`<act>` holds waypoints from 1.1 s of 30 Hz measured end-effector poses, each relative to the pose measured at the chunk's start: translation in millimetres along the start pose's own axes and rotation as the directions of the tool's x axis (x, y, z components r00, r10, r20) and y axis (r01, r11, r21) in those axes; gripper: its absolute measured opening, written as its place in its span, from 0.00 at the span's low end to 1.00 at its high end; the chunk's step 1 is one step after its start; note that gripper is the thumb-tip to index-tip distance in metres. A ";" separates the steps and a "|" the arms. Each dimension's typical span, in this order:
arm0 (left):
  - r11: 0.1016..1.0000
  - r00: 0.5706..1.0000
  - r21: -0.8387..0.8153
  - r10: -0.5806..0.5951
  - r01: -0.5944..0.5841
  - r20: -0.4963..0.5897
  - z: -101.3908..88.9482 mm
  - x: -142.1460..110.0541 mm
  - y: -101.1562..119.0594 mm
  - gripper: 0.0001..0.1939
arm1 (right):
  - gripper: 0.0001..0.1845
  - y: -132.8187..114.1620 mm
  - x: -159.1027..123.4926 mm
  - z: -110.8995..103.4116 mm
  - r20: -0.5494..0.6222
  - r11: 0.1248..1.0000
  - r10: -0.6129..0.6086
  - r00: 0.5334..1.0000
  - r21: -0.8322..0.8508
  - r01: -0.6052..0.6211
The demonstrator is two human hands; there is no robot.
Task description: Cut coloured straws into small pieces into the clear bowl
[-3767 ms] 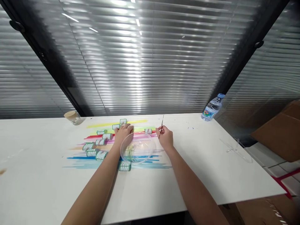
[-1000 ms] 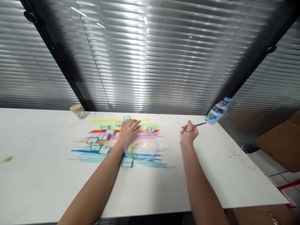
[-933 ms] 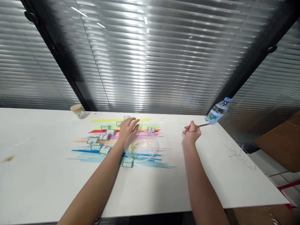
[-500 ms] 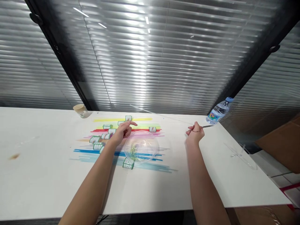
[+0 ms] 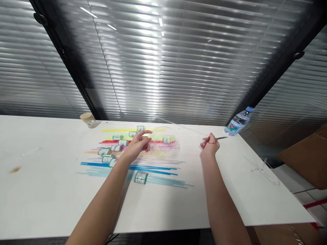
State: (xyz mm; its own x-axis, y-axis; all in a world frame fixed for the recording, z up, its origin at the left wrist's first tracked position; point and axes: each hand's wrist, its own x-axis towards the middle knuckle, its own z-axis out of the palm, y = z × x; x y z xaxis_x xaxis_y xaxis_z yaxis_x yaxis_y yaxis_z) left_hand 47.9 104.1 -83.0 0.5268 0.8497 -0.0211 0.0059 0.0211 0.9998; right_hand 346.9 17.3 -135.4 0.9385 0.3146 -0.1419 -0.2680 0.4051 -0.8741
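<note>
My left hand [image 5: 139, 145] has its index finger stretched out and its other fingers curled at the left rim of a clear round plastic dish [image 5: 165, 149]. Seen through the dish are coloured thin sticks and a small label. My right hand [image 5: 210, 145] is closed around scissors [image 5: 221, 138], whose blades point right. A thin pale strand [image 5: 168, 121] slants down toward that hand; whether it touches the fingers is unclear. Under and beside my left arm lie bundles of sticks, among them blue ones [image 5: 155, 168], with several green-and-white wrappers [image 5: 140, 177].
A small jar with a tan lid [image 5: 88, 120] stands at the back left. At the back right is a water bottle [image 5: 239, 121], with clear plastic ties [image 5: 260, 169] nearer me. Window blinds [image 5: 153, 61] rise behind the white table [image 5: 46, 197]. Cardboard [image 5: 306, 156] stands beyond its right edge.
The clear dish has moved away from me and slightly right along with my left hand, uncovering the blue sticks. My right hand has shifted a little left with the scissors.
</note>
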 end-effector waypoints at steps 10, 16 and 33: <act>0.997 0.998 0.035 -0.066 0.066 -0.006 15.8 3.7 -16.1 0.28 | 0.16 10.6 -17.5 12.8 0.138 0.998 0.049 0.989 -0.045 -0.043; 0.972 0.999 0.233 -0.019 0.025 -0.028 16.0 0.0 -14.4 0.40 | 0.19 21.8 -43.6 23.1 0.245 0.995 0.044 0.969 -0.100 -0.020; 0.622 0.739 0.535 0.674 -0.572 0.006 24.0 -11.6 -7.7 0.15 | 0.18 -1.0 -110.6 21.9 0.576 0.900 -0.268 0.772 -0.136 0.414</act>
State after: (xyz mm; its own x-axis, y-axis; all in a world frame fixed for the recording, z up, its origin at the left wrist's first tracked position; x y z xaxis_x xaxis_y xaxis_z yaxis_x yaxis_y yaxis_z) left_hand 62.1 81.4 -90.3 0.3987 0.6390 0.6578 0.1573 -0.7543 0.6374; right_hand 238.6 0.9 -108.7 0.6715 0.6286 0.3923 0.1769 0.3782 -0.9087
